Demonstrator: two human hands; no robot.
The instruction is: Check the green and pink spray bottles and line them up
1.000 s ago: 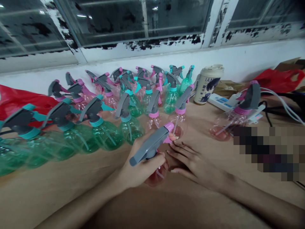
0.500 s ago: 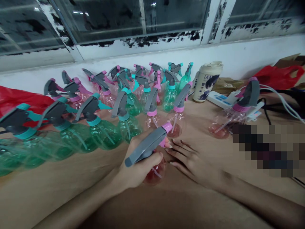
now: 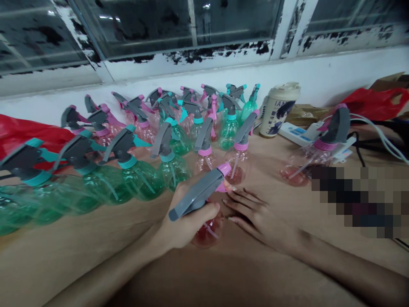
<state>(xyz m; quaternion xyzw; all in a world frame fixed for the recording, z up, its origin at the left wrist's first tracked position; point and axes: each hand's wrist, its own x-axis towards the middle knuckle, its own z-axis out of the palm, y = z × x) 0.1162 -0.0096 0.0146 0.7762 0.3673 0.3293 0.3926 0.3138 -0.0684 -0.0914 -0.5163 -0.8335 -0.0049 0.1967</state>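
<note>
My left hand (image 3: pixel 188 221) is wrapped round the neck of a clear pink spray bottle (image 3: pixel 207 234), with fingertips at its pink trigger. The bottle stands on the wooden table with its grey head and pink nozzle pointing away to the right. Reddish liquid and a pale dip tube show inside. My left palm and fingers hide the collar. Just right of the bottle, my right hand (image 3: pixel 255 213) lies on the tabletop, palm down and fingers stretched out, holding nothing. Whether its fingertips touch the bottle I cannot tell.
Several green spray bottles (image 3: pixel 142 181) line the left side, with more pink and green ones behind. A lone pink spray bottle (image 3: pixel 297 170) stands at right, near a power strip (image 3: pixel 295 134) and a paper cup (image 3: pixel 276 113). Red plastic bags (image 3: pixel 32 132) lie at both sides.
The left fingertip at the trigger has shifted slightly outward and up. The bottle and my right hand stay in place.
</note>
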